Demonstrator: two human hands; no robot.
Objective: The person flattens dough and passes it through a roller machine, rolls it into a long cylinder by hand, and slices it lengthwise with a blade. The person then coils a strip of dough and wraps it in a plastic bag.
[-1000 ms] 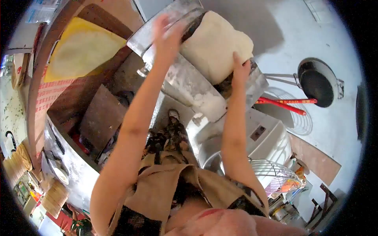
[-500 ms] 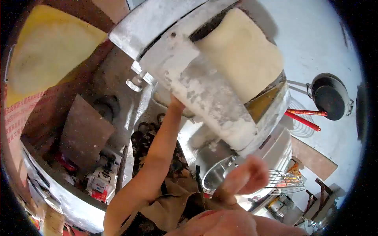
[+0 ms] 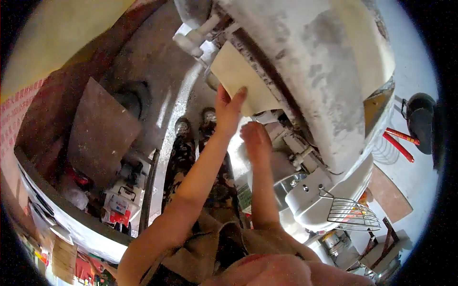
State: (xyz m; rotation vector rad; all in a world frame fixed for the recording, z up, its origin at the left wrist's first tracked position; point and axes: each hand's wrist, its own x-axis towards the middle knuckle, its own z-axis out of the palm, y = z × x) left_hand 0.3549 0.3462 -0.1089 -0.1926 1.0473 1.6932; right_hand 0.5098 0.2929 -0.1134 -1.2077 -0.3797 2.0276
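A pale sheet of dough slants down along the lower side of a flour-dusted dough-rolling machine. My left hand grips its lower left edge, the thumb on the upper face and the fingers beneath. Just below the sheet's lower end is my right hand, fingers loosely bent and nothing visible in them; it appears apart from the dough. Another stretch of dough lies over the machine's top at the right. The machine's roller gap is partly hidden by its white cover.
A wire whisk or guard juts out at the right beside a white mixer part. Red-handled tools and a black pan lie farther right. At left are a brown board and a white-and-red box. My legs stand between.
My left hand has come out from beneath the machine's panel and now grips dough below it. My right hand has moved up and left. The view has shifted, and less dough shows on top.
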